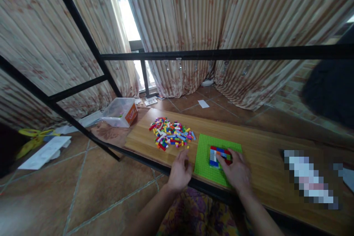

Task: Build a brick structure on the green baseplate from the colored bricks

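A green studded baseplate (206,143) lies on the wooden board, with a low block of red, blue and white toy bricks (213,157) on it. Over the right side of that block is my right hand (238,169), thumb and fingers closed around bricks there; the fingers hide part of them. My left hand (179,172) rests at the board's near edge, left of the baseplate. Its fingers are loosely bent with the thumb apart, and nothing shows between them. Just beyond it spreads a pile of loose multicoloured toy bricks (171,132).
The wooden tabletop (265,155) sits inside a black metal frame (193,56). A clear plastic box (117,112) stands past its left end. A pixelated object (309,179) lies at right. White panels (45,153) are on the tiled floor; curtains (182,14) hang behind.
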The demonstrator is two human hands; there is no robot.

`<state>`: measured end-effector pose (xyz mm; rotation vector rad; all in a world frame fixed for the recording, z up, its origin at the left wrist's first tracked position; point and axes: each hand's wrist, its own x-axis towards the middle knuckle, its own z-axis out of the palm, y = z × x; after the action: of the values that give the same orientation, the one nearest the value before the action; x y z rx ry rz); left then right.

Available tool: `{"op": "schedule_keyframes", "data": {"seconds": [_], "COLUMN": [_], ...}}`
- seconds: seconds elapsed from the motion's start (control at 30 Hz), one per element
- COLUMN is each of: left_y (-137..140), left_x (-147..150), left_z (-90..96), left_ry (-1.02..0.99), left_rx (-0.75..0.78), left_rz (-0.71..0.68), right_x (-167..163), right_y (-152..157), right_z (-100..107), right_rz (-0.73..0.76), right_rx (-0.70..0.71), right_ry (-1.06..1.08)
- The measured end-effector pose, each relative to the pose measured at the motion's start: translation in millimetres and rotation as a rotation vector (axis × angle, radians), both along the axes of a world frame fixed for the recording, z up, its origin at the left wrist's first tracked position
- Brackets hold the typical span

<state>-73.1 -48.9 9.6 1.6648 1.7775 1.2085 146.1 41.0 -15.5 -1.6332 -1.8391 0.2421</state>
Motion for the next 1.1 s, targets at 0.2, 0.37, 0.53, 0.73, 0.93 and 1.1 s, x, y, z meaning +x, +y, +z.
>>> {"op": "schedule_keyframes", "data": {"seconds": [0.2,0.37,0.53,0.73,0.93,1.1], "left_y": [2,-6,-19,-19,-3,13], "left_x": [-51,-75,-100,-110,-105,-101], "left_z": [2.1,1.2,-1.7,-0.3,12.6,16.4], "left_ry": [0.001,-0.038,-0.019,0.072,0.332,0.394], "left_rx": [0.02,0.028,-0.013,-0.102,-0.293,-0.373], "left_rz": [0.214,0.366,0.535,0.537,0.537,0.515], "right_x": [-1,2,3,6,7,7], "right_y": [-1,-2,-4,-4,-4,-4], "right_z": [-2,0,1,0,0,1], "right_rz": [-0.059,-0.054,-0.047,-0.04,-0.027,-0.029], "right_rx": [-0.009,-0.005,-0.02,-0.011,-0.013,-0.03], "right_ry": [-0.058,-0.068,-0.044,-0.044,-0.039,-0.04]}}
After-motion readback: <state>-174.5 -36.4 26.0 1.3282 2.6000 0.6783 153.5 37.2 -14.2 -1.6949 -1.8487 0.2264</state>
